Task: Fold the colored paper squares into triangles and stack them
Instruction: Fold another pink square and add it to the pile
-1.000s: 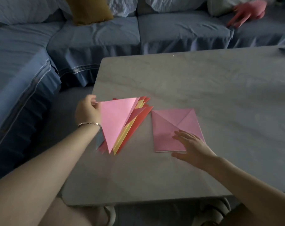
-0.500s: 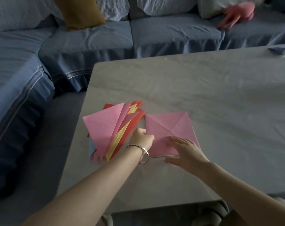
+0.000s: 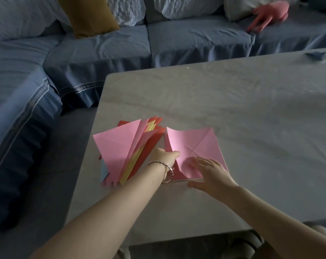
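Pink paper square [image 3: 194, 144] on grey worktop [image 3: 251, 109], its left edge lifted off the surface, left grip [image 3: 165, 156] pinching that raised edge, right grip [image 3: 208, 171] released, fingers flat on the square's near part, fanned stack of folded triangles [image 3: 119, 150] just left of the square

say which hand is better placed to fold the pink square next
Left, probably. The left hand grips the lifted left edge of the pink square, ready to carry it over; the right hand lies flat on it, pinning it down.
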`<control>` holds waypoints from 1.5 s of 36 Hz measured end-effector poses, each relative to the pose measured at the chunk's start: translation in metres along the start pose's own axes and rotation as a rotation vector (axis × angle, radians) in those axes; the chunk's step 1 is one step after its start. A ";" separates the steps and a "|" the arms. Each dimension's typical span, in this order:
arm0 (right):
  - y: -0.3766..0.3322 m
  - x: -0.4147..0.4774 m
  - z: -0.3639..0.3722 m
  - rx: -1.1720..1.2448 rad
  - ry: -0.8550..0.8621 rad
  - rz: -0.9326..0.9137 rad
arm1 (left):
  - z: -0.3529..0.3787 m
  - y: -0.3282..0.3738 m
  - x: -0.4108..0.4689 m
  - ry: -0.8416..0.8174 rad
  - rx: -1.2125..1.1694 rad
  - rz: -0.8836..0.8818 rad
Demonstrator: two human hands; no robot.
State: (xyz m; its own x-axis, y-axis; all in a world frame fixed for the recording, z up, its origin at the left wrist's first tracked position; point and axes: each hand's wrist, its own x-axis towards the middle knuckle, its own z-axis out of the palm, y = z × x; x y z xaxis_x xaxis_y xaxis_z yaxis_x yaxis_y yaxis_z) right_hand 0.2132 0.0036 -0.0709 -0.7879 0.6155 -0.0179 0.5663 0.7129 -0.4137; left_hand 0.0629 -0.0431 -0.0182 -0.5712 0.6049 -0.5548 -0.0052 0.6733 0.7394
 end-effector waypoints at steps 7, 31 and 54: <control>0.007 -0.001 0.002 0.041 0.150 0.081 | 0.004 -0.003 0.007 -0.036 0.118 0.054; -0.020 -0.019 -0.034 0.177 0.083 -0.402 | -0.062 -0.017 0.024 0.174 0.309 0.235; -0.064 0.002 -0.062 0.776 0.479 0.131 | -0.060 0.000 -0.054 -0.116 0.036 0.695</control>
State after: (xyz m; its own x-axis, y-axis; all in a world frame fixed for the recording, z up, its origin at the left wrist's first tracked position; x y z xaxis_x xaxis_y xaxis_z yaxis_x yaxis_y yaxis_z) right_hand 0.1903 -0.0195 0.0118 -0.4466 0.8721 0.2000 0.1866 0.3094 -0.9325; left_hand 0.0447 -0.1009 0.0348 -0.3416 0.9398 0.0026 0.3570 0.1271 0.9254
